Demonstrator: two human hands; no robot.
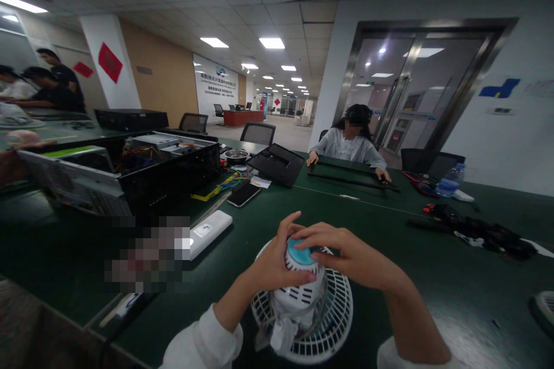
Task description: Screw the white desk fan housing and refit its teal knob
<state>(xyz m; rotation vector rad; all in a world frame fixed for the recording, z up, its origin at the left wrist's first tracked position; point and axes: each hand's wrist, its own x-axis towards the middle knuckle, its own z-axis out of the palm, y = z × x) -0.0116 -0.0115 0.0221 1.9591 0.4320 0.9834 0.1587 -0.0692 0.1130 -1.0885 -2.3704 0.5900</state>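
A white electric fan [298, 300] lies grille-down on the green table, its slotted motor housing pointing up. A light blue round cap [299, 252] tops the housing. My left hand [273, 259] is wrapped around the housing's upper left side, thumb across the front. My right hand [341, 248] has its fingertips on the cap from the right, with the thumb at the cap's near right edge. The white grille [341, 311] spreads out below both hands. Part of the cap is hidden under my right fingers.
Left stands an opened black computer case [173, 179]. A phone [243, 195], a white power strip [212, 233], wires and a black panel [277, 164] lie nearby. Across the table, a person [352, 141] holds a black frame [352, 181]. A water bottle [450, 180] stands right, beyond black gear [480, 230].
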